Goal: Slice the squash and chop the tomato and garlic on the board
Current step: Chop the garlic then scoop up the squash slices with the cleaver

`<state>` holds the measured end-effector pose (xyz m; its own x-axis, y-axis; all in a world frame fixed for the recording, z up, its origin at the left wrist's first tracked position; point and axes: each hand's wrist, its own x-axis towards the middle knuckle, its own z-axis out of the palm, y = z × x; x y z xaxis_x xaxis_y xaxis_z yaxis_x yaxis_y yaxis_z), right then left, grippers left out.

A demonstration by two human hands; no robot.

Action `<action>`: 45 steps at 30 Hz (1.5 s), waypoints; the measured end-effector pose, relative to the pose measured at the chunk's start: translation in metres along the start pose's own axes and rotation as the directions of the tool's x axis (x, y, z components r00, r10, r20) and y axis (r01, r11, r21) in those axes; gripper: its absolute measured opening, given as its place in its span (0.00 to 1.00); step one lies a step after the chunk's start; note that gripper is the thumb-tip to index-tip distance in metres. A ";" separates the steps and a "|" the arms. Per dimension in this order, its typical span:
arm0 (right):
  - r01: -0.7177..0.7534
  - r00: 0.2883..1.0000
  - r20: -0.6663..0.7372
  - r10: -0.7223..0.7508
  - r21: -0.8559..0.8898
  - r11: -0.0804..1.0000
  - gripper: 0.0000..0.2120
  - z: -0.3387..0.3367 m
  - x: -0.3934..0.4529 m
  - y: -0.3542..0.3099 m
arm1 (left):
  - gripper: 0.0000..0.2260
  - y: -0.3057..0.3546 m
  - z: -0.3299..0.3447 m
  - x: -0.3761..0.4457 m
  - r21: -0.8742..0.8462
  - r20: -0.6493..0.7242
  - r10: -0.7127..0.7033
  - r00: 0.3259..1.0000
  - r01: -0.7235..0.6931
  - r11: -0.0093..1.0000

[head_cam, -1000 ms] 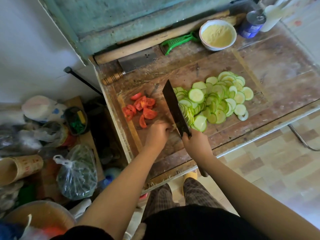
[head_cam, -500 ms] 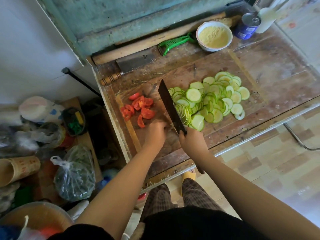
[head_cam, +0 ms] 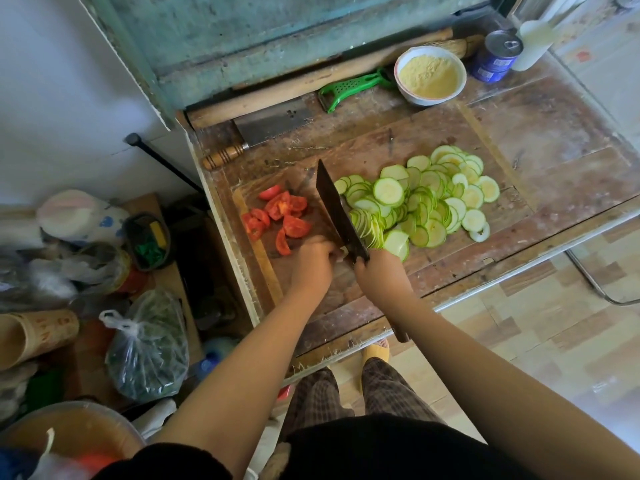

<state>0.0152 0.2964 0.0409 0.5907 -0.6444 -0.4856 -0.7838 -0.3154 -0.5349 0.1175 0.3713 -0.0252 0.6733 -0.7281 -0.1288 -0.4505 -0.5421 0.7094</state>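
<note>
Tomato (head_cam: 277, 216): cut in red bits, left on the board (head_cam: 346, 282).
My left hand (head_cam: 313, 259): fingers curl on something small and pale, maybe garlic.
My right hand (head_cam: 379, 275): fingers wrap tight around the knife (head_cam: 337, 211).
Squash slices (head_cam: 426, 199): piled at right.
Next: chop slowly, fingertips tucked back.

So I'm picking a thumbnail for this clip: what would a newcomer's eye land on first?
The pile of pale green squash slices spread over the middle of the board, then the red tomato wedges to its left. Between them stands the dark cleaver, gripped by the right hand, its edge down beside the left hand, which presses on something small that is hidden.
</note>
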 end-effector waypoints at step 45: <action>0.052 0.996 -0.082 -0.046 0.070 0.996 0.11 0.006 -0.023 0.023 | 0.08 -0.003 -0.007 -0.002 0.042 0.035 -0.022 0.999 0.020 0.999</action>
<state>-0.0152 0.3086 0.0356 0.6084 -0.6844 -0.4019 -0.7368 -0.2988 -0.6066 0.1217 0.3771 -0.0223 0.6623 -0.7302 -0.1681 -0.4608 -0.5738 0.6771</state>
